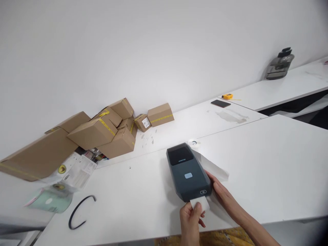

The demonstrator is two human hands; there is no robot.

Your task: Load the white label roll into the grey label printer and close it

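A dark grey label printer (188,172) stands on the white table (269,164). A white label (200,203) sticks out of its front slot. My left hand (191,222) is closed in a pinch on that label, thumb on top. My right hand (222,194) lies against the printer's right front corner with its fingers stretched along the side. A strip of white paper (214,167) lies on the table just right of the printer.
A heap of taped cardboard boxes (107,130) sits at the back left, with printed sheets (77,172) and a pale green roll (52,201) before it. A black cable loop (80,212) lies front left. Farther back are a phone (220,103), a yellow tape measure (227,96) and a grey machine (279,65).
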